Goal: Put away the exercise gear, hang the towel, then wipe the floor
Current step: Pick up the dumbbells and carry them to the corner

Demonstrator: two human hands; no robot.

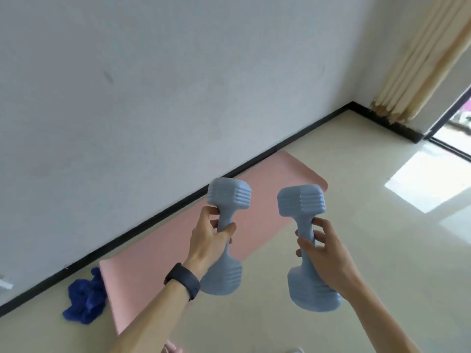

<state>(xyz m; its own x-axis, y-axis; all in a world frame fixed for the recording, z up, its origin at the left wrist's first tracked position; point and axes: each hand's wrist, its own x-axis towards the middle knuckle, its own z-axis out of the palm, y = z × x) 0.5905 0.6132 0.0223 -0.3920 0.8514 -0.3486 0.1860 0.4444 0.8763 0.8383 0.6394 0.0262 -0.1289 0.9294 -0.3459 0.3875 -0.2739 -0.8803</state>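
My left hand (207, 240) grips the handle of a blue-grey dumbbell (228, 194), held upright above the floor; a black band is on that wrist. A second blue-grey dumbbell (302, 201) is gripped at its handle by my right hand (322, 247). Below them a pink exercise mat (158, 261) lies flat along the wall. A crumpled dark blue towel (85, 299) sits on the floor at the mat's near left corner.
A white wall with a black skirting board (254, 164) runs diagonally behind the mat. Cream curtains (418, 62) hang in the far right corner beside a glass door (456, 118). The glossy cream floor (382, 250) stretches out to the right.
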